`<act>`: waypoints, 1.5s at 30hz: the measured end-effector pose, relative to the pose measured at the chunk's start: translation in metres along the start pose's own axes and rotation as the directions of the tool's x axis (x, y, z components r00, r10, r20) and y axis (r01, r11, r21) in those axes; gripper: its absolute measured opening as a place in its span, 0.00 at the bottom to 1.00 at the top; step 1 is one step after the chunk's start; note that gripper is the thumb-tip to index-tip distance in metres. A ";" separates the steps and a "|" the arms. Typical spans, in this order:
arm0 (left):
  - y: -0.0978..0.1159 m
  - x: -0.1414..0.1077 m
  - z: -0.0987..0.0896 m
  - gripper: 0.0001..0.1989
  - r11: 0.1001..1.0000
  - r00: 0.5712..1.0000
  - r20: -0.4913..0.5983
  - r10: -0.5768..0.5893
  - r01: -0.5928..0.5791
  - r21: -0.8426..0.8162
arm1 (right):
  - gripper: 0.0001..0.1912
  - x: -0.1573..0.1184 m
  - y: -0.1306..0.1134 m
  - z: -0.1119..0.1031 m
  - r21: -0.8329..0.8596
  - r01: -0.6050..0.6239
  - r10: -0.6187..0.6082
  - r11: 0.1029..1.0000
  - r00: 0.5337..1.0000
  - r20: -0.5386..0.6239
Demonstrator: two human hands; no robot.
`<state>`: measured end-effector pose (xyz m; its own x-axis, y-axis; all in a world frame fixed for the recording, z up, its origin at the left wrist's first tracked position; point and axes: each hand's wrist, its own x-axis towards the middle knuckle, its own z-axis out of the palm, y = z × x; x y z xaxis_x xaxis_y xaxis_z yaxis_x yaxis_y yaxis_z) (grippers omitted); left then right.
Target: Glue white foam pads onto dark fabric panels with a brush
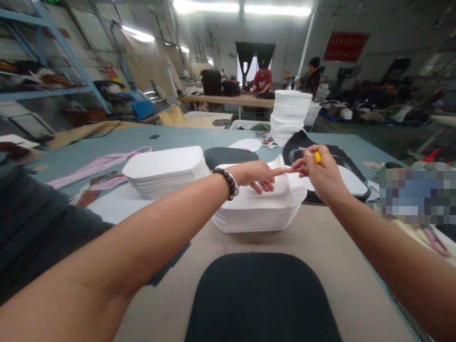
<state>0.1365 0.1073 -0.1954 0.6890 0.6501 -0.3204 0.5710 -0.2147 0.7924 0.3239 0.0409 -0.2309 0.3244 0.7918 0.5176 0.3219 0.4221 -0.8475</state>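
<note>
My left hand (pixel 257 175) reaches over a stack of white sheets (pixel 256 218) with rounded corners. Its index finger is stretched out and the other fingers hang apart, touching or just above the top sheet. That sheet is bent up at its right edge. Beyond the fingertip, my right hand (pixel 323 171) is closed with its fingertips pinched near the raised edge. A small yellow-ended tool (pixel 317 157) pokes out of the right fist; the rest of it is hidden. Closer to me lies a dark, round-cornered panel (pixel 263 299).
Another white stack (pixel 166 171) stands at the left, beside a pink strap (pixel 96 166). Black sheets (pixel 331 154) lie to the right. Behind them rises a tall white pile (pixel 290 116). A person in a red top (pixel 262 80) works at a far table.
</note>
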 end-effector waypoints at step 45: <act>0.003 -0.120 -0.070 0.10 0.717 0.749 -0.662 0.006 -0.465 -0.519 | 0.13 -0.045 0.013 0.029 -0.668 0.153 0.063 0.728 0.956 0.287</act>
<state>0.0242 0.0802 -0.1181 0.2244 0.9684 0.1088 -0.1426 -0.0778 0.9867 0.2876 0.0234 -0.2683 0.0750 0.9102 0.4074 0.8784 0.1331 -0.4590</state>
